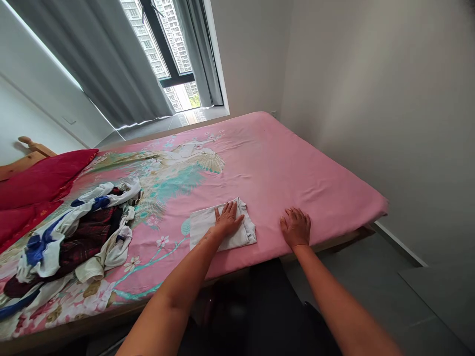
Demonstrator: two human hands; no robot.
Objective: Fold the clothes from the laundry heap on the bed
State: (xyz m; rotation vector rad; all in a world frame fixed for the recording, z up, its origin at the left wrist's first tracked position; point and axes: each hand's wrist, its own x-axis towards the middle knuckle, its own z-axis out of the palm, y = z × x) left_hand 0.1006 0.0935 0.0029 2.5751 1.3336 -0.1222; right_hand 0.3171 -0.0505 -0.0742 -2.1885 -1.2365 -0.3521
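Note:
A folded white garment (204, 228) lies flat near the front edge of the bed, its right side showing several layered edges. On top of it rests my left hand (228, 220), palm down with the fingers spread. My right hand (297, 227) lies on the pink bedsheet (274, 173), to the right of the garment and apart from it. Its fingers are slightly bent and spread, and nothing shows in them. Which kind of garment it is, I cannot tell from the folded shape.
At the left of the bed lies a heap of crumpled clothes (89, 230) in white, blue and dark plaid. Red pillows (44, 178) sit by the wooden headboard (22, 165). Beyond the bed are grey curtains (100, 59) and a window; a wall (371, 89) stands at the right.

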